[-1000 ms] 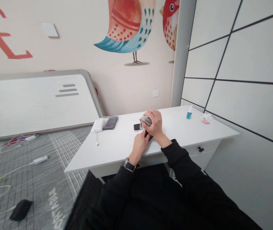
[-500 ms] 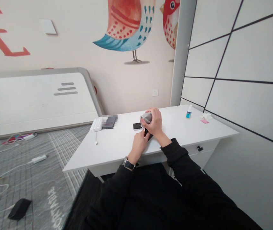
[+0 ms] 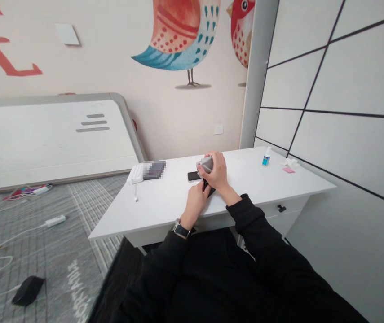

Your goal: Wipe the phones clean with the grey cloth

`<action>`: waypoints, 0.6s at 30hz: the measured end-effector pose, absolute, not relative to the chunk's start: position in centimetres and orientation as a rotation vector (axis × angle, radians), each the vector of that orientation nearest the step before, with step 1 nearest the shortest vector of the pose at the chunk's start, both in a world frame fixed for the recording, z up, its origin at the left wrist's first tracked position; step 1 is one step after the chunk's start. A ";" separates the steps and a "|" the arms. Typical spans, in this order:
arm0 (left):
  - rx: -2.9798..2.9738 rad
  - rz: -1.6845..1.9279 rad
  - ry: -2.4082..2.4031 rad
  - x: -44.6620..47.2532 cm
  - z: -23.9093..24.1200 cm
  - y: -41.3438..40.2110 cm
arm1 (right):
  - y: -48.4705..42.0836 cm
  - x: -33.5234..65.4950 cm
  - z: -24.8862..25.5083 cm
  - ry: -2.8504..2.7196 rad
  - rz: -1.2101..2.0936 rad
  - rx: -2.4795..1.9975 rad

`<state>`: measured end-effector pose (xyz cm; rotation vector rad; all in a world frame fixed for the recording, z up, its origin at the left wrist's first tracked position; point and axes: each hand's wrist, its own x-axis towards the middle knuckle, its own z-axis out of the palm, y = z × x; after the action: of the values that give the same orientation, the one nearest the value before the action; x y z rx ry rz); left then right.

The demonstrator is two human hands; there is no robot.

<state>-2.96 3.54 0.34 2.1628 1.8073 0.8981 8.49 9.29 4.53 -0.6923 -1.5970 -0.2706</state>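
While over the desk (image 3: pixel 165 204), right hand (image 3: pixel 217 172) fingers closed around grey cloth (image 3: pixel 206 164).

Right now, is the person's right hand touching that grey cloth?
Touching. The head view shows the right hand wrapped around the grey cloth, fingers curled over its bunched folds with no gap, above the white desk.

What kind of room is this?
Probably a child's bedroom or playroom: big painted birds cover the wall, a white desk stands in the corner, and chargers and cables lie on the carpet.
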 end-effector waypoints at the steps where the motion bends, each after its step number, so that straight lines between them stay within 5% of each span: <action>1: 2.162 0.898 1.805 -2.9 0.4 3.5 | 9.3 8.4 4.6 -1.622 -0.272 -0.679; 18: 2.142 0.878 1.815 -2.8 0.7 3.2 | 9.1 8.9 4.4 -1.730 -0.275 -0.591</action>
<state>-2.78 3.20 0.73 2.1416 1.8146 0.8783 8.86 9.15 4.42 -0.5907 -1.7301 -0.2750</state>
